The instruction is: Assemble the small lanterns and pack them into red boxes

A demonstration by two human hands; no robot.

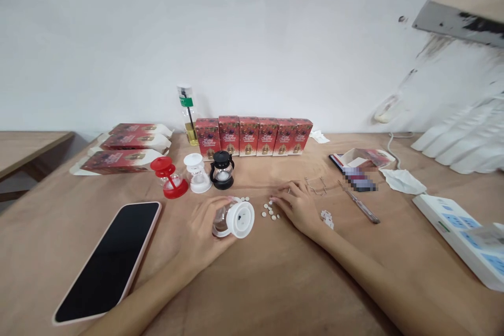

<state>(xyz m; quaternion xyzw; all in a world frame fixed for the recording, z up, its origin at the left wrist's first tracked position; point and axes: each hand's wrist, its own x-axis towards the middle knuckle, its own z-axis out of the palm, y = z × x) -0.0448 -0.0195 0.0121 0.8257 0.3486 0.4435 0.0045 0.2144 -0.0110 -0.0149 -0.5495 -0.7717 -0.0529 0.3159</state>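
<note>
Small white-based lantern (pixel 236 219) lies tipped on its side on the table (pixel 275 283), base toward camera, left hand (pixel 207 231) wrapped around its clear globe. Right hand (pixel 297 205) rests just beside it, fingertips pressed onto scattered white button cells (pixel 271 212). Phone (pixel 112 257) lies left

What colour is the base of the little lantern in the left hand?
White, seen in the head view: the lantern lies sideways in the left hand.
</note>
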